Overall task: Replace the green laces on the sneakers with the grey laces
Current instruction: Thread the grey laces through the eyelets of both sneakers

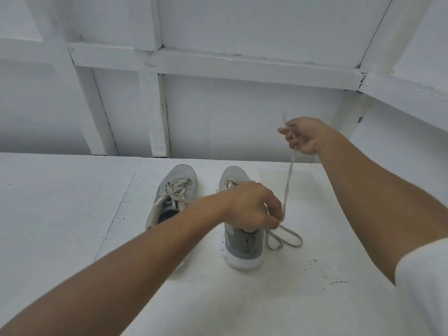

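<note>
Lace, greyish, climbs from the right-side sneaker near the table's far edge to our right hand, pinching it; our left hand pinches it at the shoe. Left-side sneaker looks laced; we judge this one unfinished.

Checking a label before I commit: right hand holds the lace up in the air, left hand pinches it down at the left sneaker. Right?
One slip. The head view shows the left hand pinching the lace down at the right sneaker, not the left sneaker, which lies untouched. The right hand does hold the lace up in the air.
</note>
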The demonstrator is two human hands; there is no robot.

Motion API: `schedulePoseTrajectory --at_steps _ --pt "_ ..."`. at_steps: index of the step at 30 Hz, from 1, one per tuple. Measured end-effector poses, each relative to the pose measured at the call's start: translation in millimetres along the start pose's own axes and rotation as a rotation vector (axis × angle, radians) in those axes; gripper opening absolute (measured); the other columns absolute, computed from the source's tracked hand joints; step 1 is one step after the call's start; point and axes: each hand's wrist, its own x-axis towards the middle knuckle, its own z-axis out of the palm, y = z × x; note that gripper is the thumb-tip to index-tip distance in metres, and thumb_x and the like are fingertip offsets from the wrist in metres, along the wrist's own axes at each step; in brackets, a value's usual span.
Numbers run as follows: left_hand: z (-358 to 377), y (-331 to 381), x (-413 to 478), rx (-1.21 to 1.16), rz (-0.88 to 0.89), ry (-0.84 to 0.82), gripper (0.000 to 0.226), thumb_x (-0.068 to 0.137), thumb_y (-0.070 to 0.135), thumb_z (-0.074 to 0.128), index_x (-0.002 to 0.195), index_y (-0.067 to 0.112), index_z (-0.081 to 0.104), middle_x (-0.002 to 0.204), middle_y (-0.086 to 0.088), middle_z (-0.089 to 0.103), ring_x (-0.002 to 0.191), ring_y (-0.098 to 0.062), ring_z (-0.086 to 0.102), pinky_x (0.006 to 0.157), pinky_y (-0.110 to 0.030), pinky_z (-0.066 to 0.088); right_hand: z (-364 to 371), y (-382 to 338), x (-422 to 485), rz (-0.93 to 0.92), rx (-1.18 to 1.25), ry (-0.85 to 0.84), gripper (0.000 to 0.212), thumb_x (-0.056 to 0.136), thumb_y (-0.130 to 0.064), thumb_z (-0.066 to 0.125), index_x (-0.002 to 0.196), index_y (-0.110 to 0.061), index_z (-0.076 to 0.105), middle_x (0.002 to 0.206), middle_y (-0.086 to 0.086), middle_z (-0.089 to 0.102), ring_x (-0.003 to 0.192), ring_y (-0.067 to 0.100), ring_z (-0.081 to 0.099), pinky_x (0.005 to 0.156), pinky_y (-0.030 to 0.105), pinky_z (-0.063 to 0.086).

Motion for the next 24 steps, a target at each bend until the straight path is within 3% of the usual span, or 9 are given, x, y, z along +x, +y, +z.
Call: schedulePoseTrajectory --at_steps 5,10,13,15,18,21,24 --pt "16 -1 0 0.108 0.074 0.036 0.023 0.082 0.04 0.059 0.094 0.028 0.073 0.102 0.008 0.068 0.106 -0.014 0.056 0.1 -0.045 0.04 -1 -20 6 -0.078 -0.031 0.007 0.012 0.097 -0.009 0.049 0.089 -0.007 0.057 0.082 0.005 0.063 0.042 0.005 0.045 0.036 0.016 0.031" --pt "12 -12 7 0.136 0.01 0.106 0.037 0.091 0.045 0.055 0.124 0.029 0.064 0.131 0.003 0.06 0.132 -0.017 0.041 0.11 -0.043 0.028 8 -29 -1 -0.209 -0.156 -0.015 0.023 0.096 -0.032 0.056 0.093 -0.013 0.068 0.071 -0.004 0.063 0.047 0.006 0.042 0.041 0.017 0.031" --pt "-10 -35 14 -0.043 -0.237 0.386 0.03 0.095 0.025 0.05 0.117 0.017 0.069 0.12 -0.003 0.068 0.113 -0.019 0.059 0.098 -0.03 0.043 18 -24 -5 -0.301 -0.139 -0.107 0.016 0.094 -0.018 0.06 0.092 -0.004 0.068 0.075 0.003 0.062 0.059 0.01 0.053 0.052 0.018 0.045" --pt "-24 -57 21 -0.129 -0.463 0.491 0.028 0.093 0.016 0.048 0.104 0.005 0.072 0.107 -0.011 0.071 0.102 -0.026 0.064 0.085 -0.03 0.049 26 -15 -5 -0.318 -0.145 -0.121 0.006 0.091 -0.006 0.061 0.091 -0.003 0.066 0.08 0.008 0.063 0.055 0.008 0.053 0.047 0.016 0.043" --pt "-29 -85 32 -0.25 -0.677 0.394 0.028 0.089 0.012 0.049 0.097 -0.005 0.069 0.099 -0.019 0.072 0.091 -0.032 0.069 0.08 -0.036 0.057 39 8 -4 -0.21 -0.207 -0.145 0.009 0.094 -0.006 0.055 0.098 -0.006 0.063 0.087 0.009 0.066 0.05 0.006 0.043 0.041 0.015 0.031" --pt "-22 -91 40 -0.381 -0.753 0.335 0.02 0.089 0.019 0.054 0.083 0.002 0.062 0.087 -0.012 0.07 0.068 -0.026 0.067 0.069 -0.033 0.06 51 39 -2 -0.094 -0.329 -0.19 0.017 0.097 -0.023 0.056 0.099 -0.007 0.062 0.085 0.004 0.065 0.056 0.007 0.041 0.048 0.017 0.033" --pt "-14 -92 47 -0.409 -0.806 0.327 0.023 0.086 0.029 0.064 0.082 0.007 0.058 0.083 -0.008 0.064 0.061 -0.023 0.063 0.061 -0.029 0.059 58 69 1 -0.107 -0.416 -0.183 0.019 0.093 -0.024 0.063 0.092 -0.006 0.066 0.08 0.004 0.062 0.06 0.01 0.042 0.051 0.019 0.036"
